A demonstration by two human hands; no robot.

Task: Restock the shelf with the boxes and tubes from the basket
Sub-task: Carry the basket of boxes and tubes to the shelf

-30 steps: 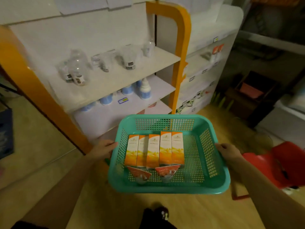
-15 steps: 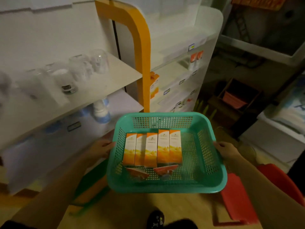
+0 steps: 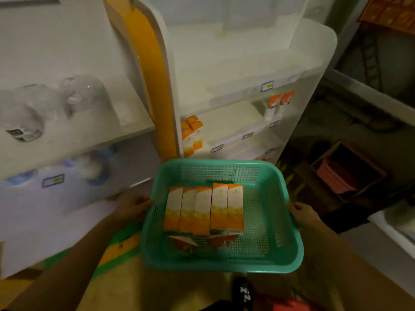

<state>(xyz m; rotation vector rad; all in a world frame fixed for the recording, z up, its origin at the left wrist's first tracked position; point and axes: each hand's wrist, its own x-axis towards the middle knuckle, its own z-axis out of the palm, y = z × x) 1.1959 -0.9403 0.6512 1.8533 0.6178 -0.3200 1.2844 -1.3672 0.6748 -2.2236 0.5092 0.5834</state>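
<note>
- Left hand grips the teal basket's rim at 9 o'clock; right hand clamps the rim at 3 o'clock.
- Five orange-and-white boxes lie side by side inside, two tubes at their 6 o'clock.
- White shelf stands at 12 o'clock.

From my feed, the white shelf unit has a few orange and white boxes standing upright at the left end of one shelf, right by the orange upright. Two more orange-topped packs stand near the right end of the same shelf. The left-hand shelf carries clear domed containers, pretty blurry. Small labels sit on the front edges.
</note>
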